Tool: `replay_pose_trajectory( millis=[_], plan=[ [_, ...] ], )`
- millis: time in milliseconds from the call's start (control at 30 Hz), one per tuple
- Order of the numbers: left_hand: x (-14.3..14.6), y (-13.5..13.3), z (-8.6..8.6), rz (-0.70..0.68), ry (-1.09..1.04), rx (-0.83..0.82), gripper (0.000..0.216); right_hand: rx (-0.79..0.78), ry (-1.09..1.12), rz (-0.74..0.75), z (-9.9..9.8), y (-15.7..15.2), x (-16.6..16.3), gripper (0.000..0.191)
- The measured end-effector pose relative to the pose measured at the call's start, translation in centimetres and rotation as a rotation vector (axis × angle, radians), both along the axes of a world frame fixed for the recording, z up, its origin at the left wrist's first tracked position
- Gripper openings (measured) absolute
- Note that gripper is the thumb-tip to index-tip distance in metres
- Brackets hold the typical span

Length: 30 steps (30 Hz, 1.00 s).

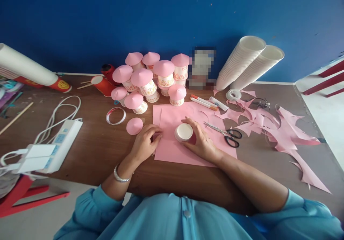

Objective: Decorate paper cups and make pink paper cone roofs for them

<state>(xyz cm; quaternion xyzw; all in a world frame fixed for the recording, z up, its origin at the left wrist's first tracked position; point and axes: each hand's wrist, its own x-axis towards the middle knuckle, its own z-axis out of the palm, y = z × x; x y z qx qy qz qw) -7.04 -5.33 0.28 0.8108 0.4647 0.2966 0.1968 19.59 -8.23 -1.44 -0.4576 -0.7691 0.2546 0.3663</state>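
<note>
A small white paper cup (184,132) stands upside down on pink paper (172,152). My right hand (204,143) curls around the cup's right side, thumb at its near edge and fingers at its far edge. My left hand (146,141) lies at the left edge of the pink paper, its fingers bent together on that edge. Just beyond the left hand is a pink paper cone (134,126). Black-handled scissors (225,132) lie on the paper right of the right hand.
Several decorated cups with pink cone roofs (143,78) stand behind. Markers (204,103), a glue stick (218,103), clear tape (233,94), pink scraps (263,120) and stacked paper cups (242,62) occupy the right. A tape roll (115,116) and a power strip (63,145) lie left.
</note>
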Motion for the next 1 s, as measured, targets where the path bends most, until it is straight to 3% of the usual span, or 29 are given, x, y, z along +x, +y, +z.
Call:
replay_pose_trajectory(
  millis=[200, 367, 733, 1000],
  plan=[
    [0.0, 0.7, 2.2, -0.031, 0.121, -0.076, 0.008, -0.012, 0.0, 0.012, -0.2, 0.3, -0.1, 0.088],
    [0.9, 1.9, 3.3, -0.005, 0.3, 0.026, 0.014, -0.002, 0.003, -0.011, -0.5, 0.4, -0.2, 0.086],
    [1.8, 3.7, -0.1, 0.026, 0.279, 0.174, 0.026, -0.033, -0.028, -0.052, -0.6, 0.2, -0.2, 0.079],
    [1.6, 3.6, -0.4, 0.051, 0.214, 0.141, 0.021, 0.003, -0.044, -0.048, -0.4, 0.1, -0.5, 0.074]
  ],
)
